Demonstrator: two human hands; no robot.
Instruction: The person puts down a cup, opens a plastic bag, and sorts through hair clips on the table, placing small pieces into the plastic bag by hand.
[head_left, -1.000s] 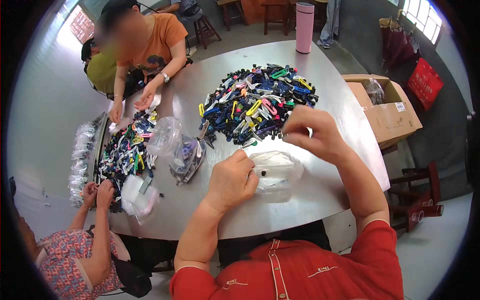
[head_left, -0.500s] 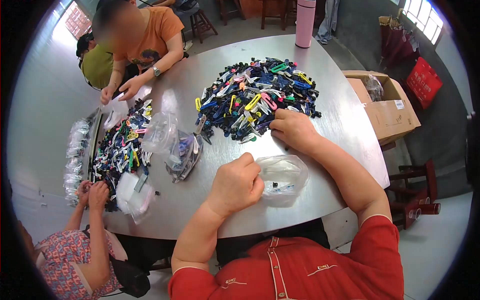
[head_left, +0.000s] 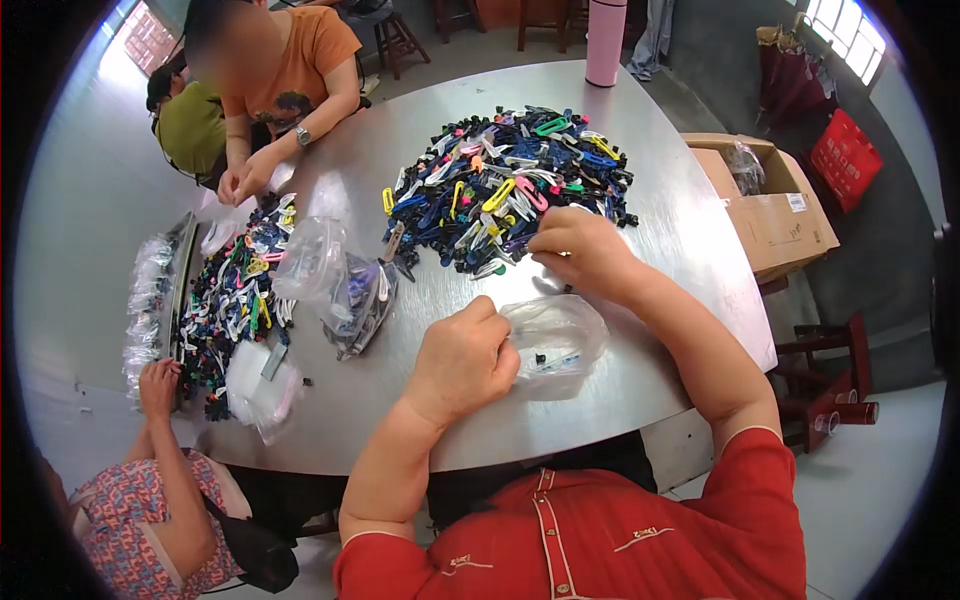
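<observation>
My left hand [head_left: 466, 358] is closed on the rim of a clear plastic bag [head_left: 562, 345], which lies open on the metal table with a small black piece and a pale strip inside. At the near edge of a big pile of colourful hair clips [head_left: 510, 185], my right hand [head_left: 580, 250] is pinched, above and behind the bag. What its fingertips hold is too small to make out. Left of my left hand stands a filled plastic bag of clips [head_left: 365, 300].
A second clip pile [head_left: 235, 290] and a stack of flat bags [head_left: 262, 385] lie left, beside two co-workers' hands. A pink bottle [head_left: 605, 42] stands at the table's far edge. An open cardboard box [head_left: 775, 225] is right of the table.
My right hand went from above the bag to the pile's edge, then drew slightly back. My left hand stays at the bag. One co-worker's hands came together.
</observation>
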